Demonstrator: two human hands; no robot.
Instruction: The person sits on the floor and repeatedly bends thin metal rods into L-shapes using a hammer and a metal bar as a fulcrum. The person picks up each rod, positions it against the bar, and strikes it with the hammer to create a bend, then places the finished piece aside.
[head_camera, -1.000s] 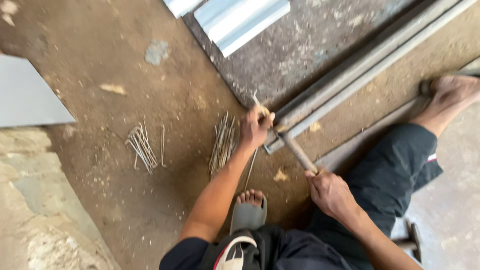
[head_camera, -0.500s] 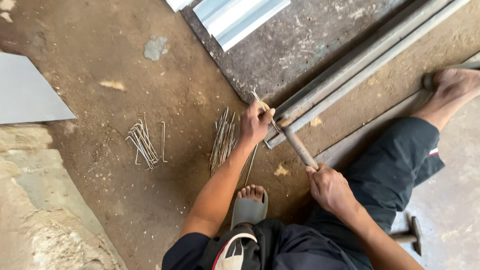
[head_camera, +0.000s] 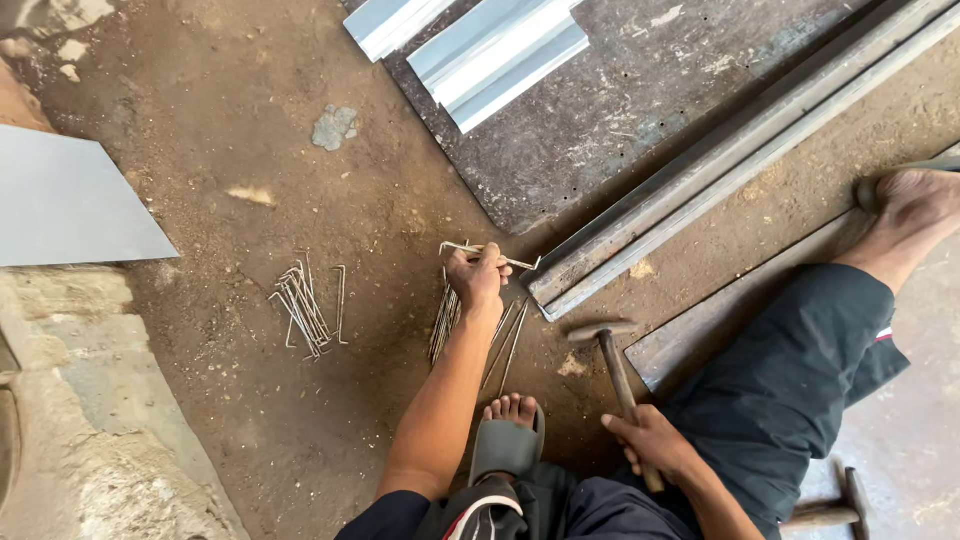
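Note:
My left hand (head_camera: 477, 277) pinches a thin bent metal rod (head_camera: 487, 252), held level just in front of the end of a long steel angle bar (head_camera: 720, 170). Under that hand lies a bundle of straight thin rods (head_camera: 445, 320) on the dirt floor. My right hand (head_camera: 650, 445) grips the wooden handle of a hammer (head_camera: 612, 355), whose head rests low near the bar's end. My left foot in a grey sandal (head_camera: 507, 440) sits between the two arms.
A second pile of bent rods (head_camera: 305, 305) lies to the left. Grey sheet metal (head_camera: 70, 205) is at far left, light folded profiles (head_camera: 480, 45) at the top, a dark steel plate (head_camera: 620, 110) behind the bar. Another hammer (head_camera: 835, 510) lies at bottom right.
The hammer has come down and back from the bar's end toward me. My left hand now holds a rod level at the bar's end.

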